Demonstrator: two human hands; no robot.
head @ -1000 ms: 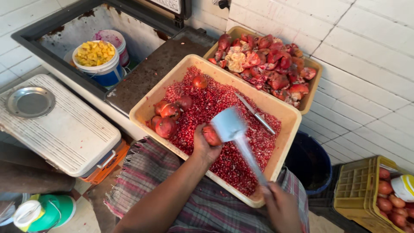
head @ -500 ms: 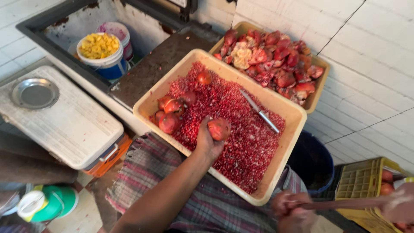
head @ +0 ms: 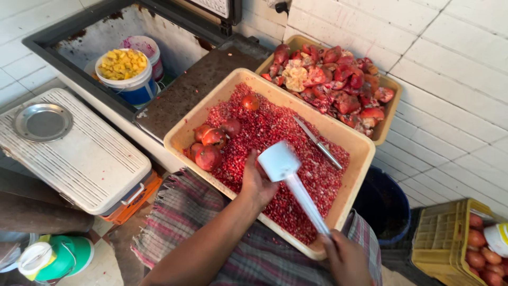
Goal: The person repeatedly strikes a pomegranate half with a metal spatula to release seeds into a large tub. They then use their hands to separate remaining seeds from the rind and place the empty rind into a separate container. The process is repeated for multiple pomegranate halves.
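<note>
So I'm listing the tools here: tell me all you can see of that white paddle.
The white paddle looks like plastic: a flat, squarish head on a long, pale handle. It slants over the tray of pomegranate seeds, head down against the left hand. The right hand grips the handle's end.

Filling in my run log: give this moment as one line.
left hand: holds pomegranate piece over seed tray | right hand: grips white mallet, head on fruit | knife: lying on seeds

A white long-handled spatula (head: pixel 288 177) rests tilted above the pomegranate half (head: pixel 264 169), over red seeds (head: pixel 296 159).
</note>
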